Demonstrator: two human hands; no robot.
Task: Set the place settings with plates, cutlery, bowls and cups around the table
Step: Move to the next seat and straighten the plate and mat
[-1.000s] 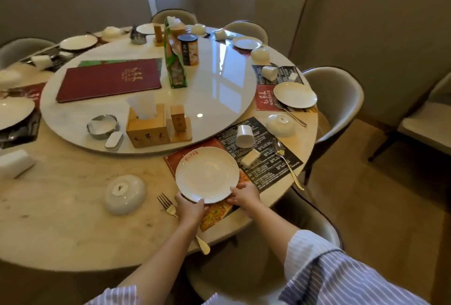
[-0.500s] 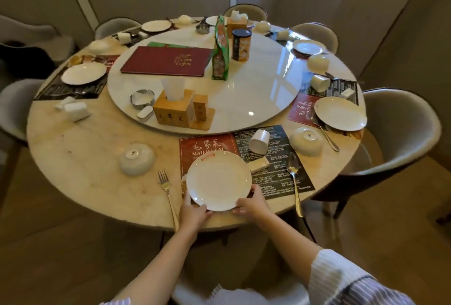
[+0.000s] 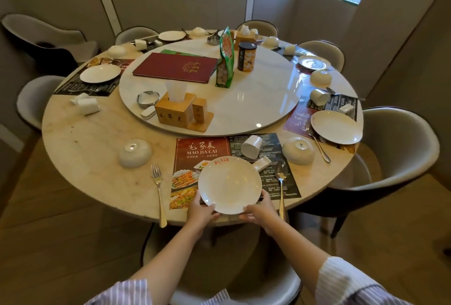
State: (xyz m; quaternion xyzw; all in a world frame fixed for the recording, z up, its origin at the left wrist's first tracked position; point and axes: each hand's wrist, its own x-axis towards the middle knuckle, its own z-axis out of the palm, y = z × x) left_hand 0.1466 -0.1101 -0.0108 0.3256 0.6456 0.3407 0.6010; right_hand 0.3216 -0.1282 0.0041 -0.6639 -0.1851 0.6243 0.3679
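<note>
Two forearms reach up from the striped sleeves to the near edge of the bench point(image 3: 80, 148). Left hand point(image 3: 200, 209) and right hand point(image 3: 259, 210) curl round the near rim of the white plate point(image 3: 229, 183), one on each side, thumbs on top; the fingers point(image 3: 264, 198) beneath seem to grip, though the rim hides them. That plate lies on the placemat point(image 3: 202, 151), its near edge just over the bench edge. Left of the plate lies a fork point(image 3: 158, 190); right of it a spoon point(image 3: 281, 182), and a small white rest point(image 3: 262, 163) touches its far right rim. Beyond the plate, a cup point(image 3: 251, 146) lies on its side. An upturned bowl point(image 3: 298, 150) sits right of that cup, another upturned bowl point(image 3: 135, 152) beyond the fork.
</note>
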